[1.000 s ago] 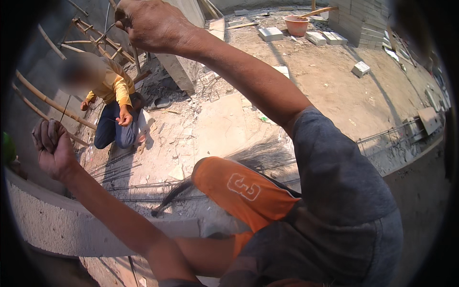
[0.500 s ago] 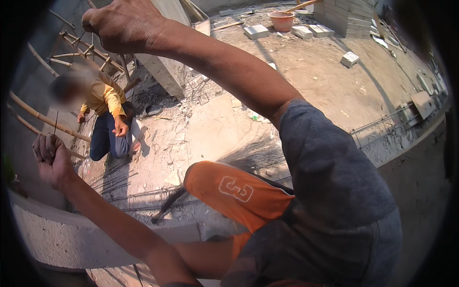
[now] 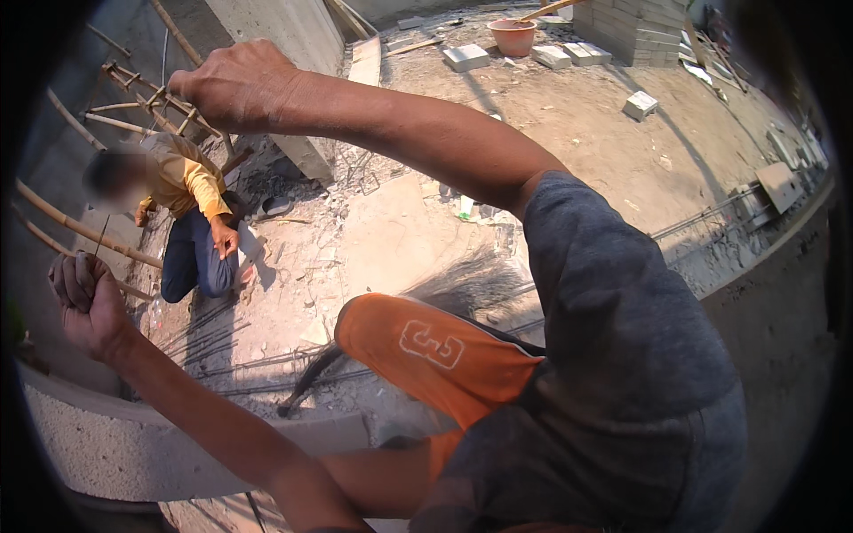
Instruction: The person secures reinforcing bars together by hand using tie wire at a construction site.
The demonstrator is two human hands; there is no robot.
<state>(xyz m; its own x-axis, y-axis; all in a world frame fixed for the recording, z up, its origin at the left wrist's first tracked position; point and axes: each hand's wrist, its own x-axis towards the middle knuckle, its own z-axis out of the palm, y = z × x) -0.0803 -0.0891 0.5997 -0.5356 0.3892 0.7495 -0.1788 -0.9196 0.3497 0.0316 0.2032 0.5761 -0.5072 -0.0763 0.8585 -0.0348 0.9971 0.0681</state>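
Observation:
My left hand [image 3: 89, 302] is raised at the left, its fingers curled shut round a thin dark wire or rod [image 3: 104, 235] whose upper part sticks up above the fist. Higher up, my right hand [image 3: 235, 87] is closed in a fist with its back toward me; what its fingers hold, if anything, is hidden. My right arm reaches across the upper middle of the view. Beyond and between my hands, a person in a yellow shirt [image 3: 182, 173] kneels on the rubble, apart from both hands.
Bamboo poles [image 3: 80, 222] lean along the left wall. Below my left forearm runs a curved concrete ledge [image 3: 133, 449]. Steel bars [image 3: 267, 360] and a bundle of twigs [image 3: 466, 284] lie on the ground. Farther off are a pink bucket [image 3: 513, 37] and pale blocks [image 3: 640, 105].
My right fist has come down and slightly right. The left fist has shifted a little left and down, still closed round the thin wire or rod. The kneeling person leans further forward.

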